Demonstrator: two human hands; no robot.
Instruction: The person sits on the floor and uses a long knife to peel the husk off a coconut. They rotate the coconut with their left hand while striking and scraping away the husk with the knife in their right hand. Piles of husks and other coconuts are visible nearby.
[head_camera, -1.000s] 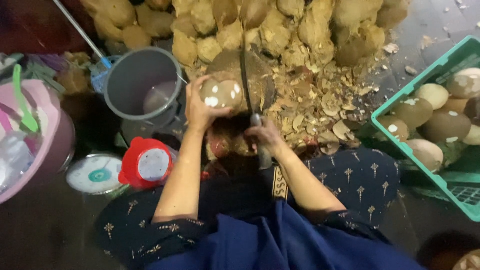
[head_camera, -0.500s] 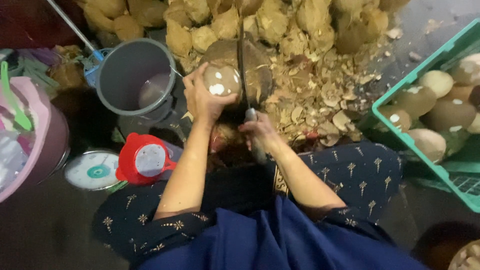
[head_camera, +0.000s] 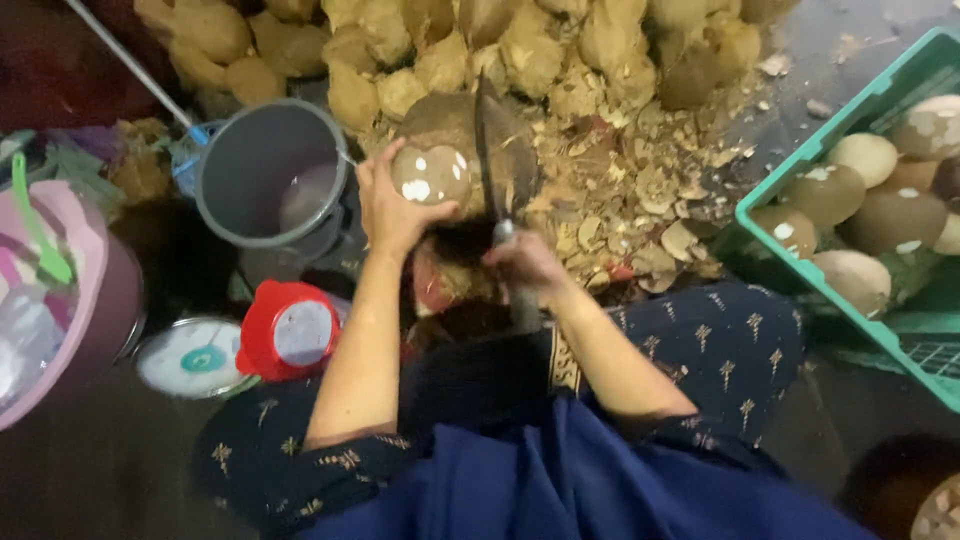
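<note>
On the block (head_camera: 455, 125) at centre, ahead of the knees: coconut (head_camera: 430, 172), partly peeled, brown with white patches. Left hand (head_camera: 388, 205) clamped on its near side, fingers wrapped round. Right hand (head_camera: 525, 265) closed round the handle of a knife (head_camera: 486, 150), blade dark and long, raised nearly upright just beside the coconut on its right. Blade edge blurred; contact with the shell not determinable.

Behind the block: heap of husked pieces (head_camera: 480, 40). To the right of it: shell chips (head_camera: 640, 200) strewn over the floor. Far right: green crate (head_camera: 800, 270) holding peeled coconuts (head_camera: 865, 160). Left of the block: grey bucket (head_camera: 272, 175), some liquid inside. Nearer the body: red lid (head_camera: 290, 335) and a round white tin (head_camera: 190, 360), touching or almost so. Far left: pink tub (head_camera: 95, 320) with mixed contents, not identifiable.

Risks, as judged:
- Left fingers very near the blade's line; a slipped or deflected cut likely to reach them.
- Round shell on a worn block; roll under a glancing stroke probable if the hold slackens.
- Chips underfoot and around the block; unsteady seating for the coconut possible.
- Knees close under the work; a blade carried through past the block could reach the lap.
- Bucket close by on the left; knock from the elbow could tip it.
</note>
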